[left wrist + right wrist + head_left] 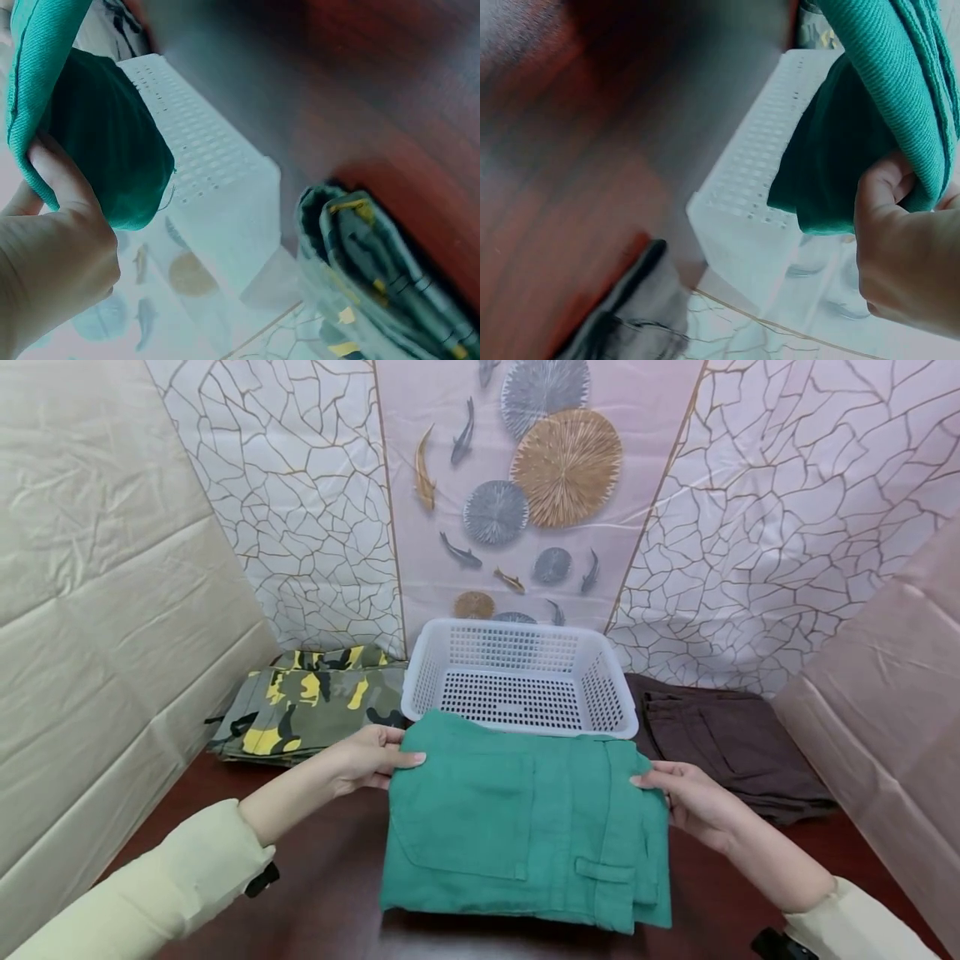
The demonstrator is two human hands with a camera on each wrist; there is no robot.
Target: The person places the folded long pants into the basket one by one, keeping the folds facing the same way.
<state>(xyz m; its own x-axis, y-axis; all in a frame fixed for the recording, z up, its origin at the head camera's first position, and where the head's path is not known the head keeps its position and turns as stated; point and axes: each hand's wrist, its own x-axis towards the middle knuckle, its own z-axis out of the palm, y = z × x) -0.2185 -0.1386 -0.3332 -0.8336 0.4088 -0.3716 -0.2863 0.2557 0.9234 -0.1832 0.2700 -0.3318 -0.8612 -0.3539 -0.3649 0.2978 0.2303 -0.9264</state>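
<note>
A folded green garment (525, 827) is held above the dark wooden table (322, 893), just in front of a white plastic basket (519, 681). My left hand (371, 758) grips its left edge, thumb on top and fingers underneath. My right hand (686, 797) grips the right edge the same way. In the left wrist view the left hand (52, 247) pinches the green cloth (97, 135), with the basket (202, 165) beyond it. The right wrist view shows the right hand (900, 247) curled round the green folds (877, 97) beside the basket (757, 180).
A folded camouflage garment (307, 702) lies at the back left, seen also as camouflage folds (375, 262). A folded dark brown garment (731, 739) lies at the back right. Cloth-covered walls close in on the left, right and back.
</note>
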